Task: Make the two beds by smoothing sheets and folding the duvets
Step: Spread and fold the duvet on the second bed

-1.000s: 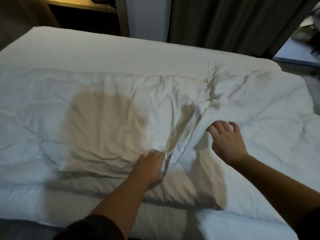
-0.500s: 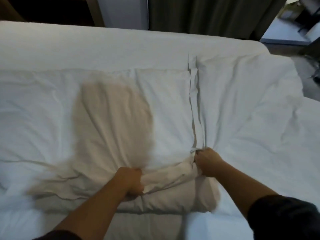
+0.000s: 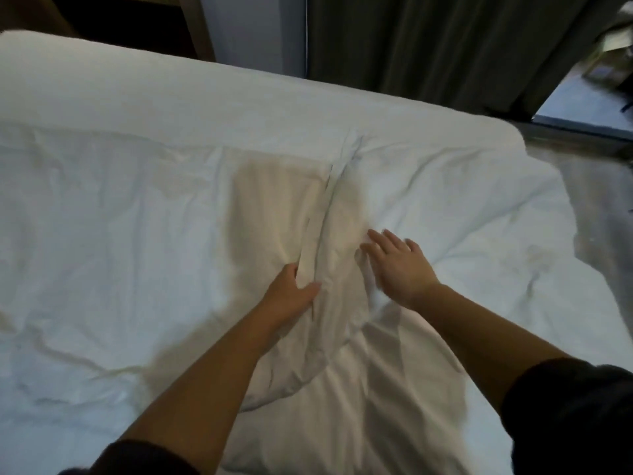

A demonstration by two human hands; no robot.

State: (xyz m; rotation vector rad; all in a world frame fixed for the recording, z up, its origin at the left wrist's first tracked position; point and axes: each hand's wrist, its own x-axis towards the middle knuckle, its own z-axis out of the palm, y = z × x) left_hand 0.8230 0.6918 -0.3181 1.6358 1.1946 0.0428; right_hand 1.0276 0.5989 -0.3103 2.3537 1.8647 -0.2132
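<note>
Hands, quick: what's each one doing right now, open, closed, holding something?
Left hand: grips a fold of the duvet between thumb and fingers.
Right hand: open, fingers spread flat on the duvet.

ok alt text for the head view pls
Two bare hands work a white duvet on a bed: the left hand pinches a raised fold, the right hand lies flat and open beside it. Dark curtains hang behind.
</note>
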